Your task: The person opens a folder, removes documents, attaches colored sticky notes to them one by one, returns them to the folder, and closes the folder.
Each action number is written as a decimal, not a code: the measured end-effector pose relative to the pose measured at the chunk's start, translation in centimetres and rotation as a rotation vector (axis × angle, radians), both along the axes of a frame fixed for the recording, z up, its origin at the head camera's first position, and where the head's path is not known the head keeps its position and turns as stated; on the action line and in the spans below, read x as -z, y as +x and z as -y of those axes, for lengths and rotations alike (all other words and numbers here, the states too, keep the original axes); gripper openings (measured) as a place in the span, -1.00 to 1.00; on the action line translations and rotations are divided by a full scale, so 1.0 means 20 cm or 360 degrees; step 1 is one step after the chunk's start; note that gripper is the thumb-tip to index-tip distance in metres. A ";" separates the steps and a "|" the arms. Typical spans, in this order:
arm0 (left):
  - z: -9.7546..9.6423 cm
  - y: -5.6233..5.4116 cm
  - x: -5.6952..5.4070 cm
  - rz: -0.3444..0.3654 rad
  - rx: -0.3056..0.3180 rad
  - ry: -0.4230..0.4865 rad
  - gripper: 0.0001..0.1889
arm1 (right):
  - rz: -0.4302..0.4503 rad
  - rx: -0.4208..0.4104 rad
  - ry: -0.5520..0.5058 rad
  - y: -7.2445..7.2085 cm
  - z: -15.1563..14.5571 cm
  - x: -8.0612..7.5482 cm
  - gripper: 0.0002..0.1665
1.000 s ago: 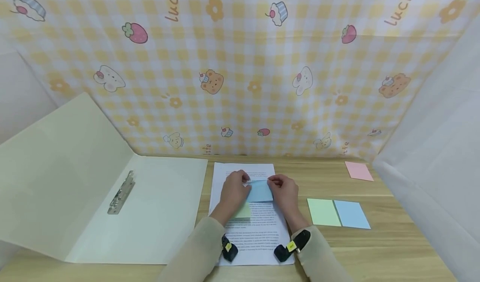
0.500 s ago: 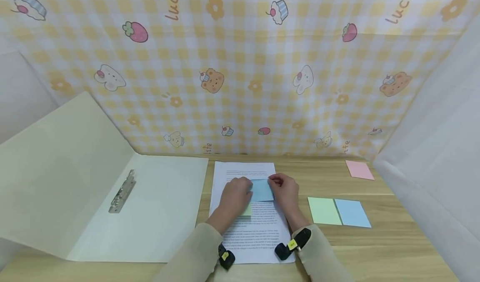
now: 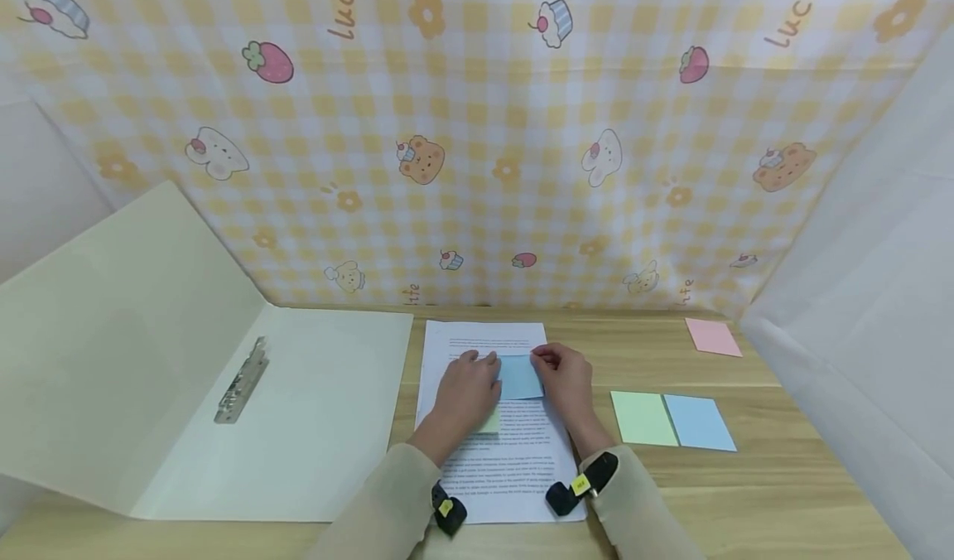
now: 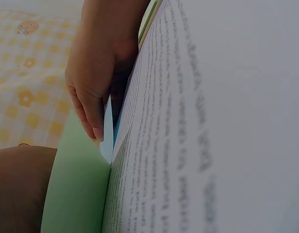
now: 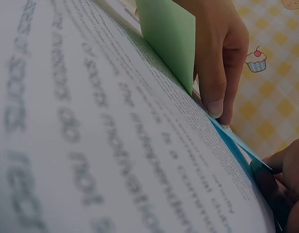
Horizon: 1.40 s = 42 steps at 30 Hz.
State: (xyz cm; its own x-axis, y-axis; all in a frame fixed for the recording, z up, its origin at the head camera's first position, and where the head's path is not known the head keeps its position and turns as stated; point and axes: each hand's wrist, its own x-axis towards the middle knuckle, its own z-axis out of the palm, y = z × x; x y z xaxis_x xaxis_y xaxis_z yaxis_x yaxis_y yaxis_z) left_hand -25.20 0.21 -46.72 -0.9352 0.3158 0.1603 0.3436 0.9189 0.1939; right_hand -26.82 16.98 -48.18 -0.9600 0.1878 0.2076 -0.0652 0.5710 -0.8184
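Observation:
A blue sticky note (image 3: 522, 378) lies over the upper part of a printed paper stack (image 3: 514, 477). The left hand (image 3: 462, 394) has its fingertips down at the note's left edge; the right wrist view shows its thumb and fingers (image 5: 215, 82) pointing nearly straight down onto it. At the opposite edge, the right hand (image 3: 566, 382) pinches the upper right corner between thumb and finger, and that side lifts off the page in the right wrist view. A green sticky note (image 5: 169, 39), partly hidden by the left hand from above, sticks up from the page in both wrist views.
To the left stands an open white folder (image 3: 320, 427) with a metal clip (image 3: 242, 382) near its spine. On the wooden table at right lie a green note (image 3: 644, 419), a blue note (image 3: 699, 423) and a pink note (image 3: 713, 338). A checked cloth (image 3: 477, 129) hangs behind.
The left hand has shifted from the blue note's upper left corner onto its left edge, and the note now lies lower on the left. The right hand has stayed at its corner.

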 end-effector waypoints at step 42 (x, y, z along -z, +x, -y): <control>0.00 0.04 -0.05 0.0306 0.0036 0.0044 -0.52 | 0.0047 -0.0787 0.0862 0.11 0.14 -0.03 -0.35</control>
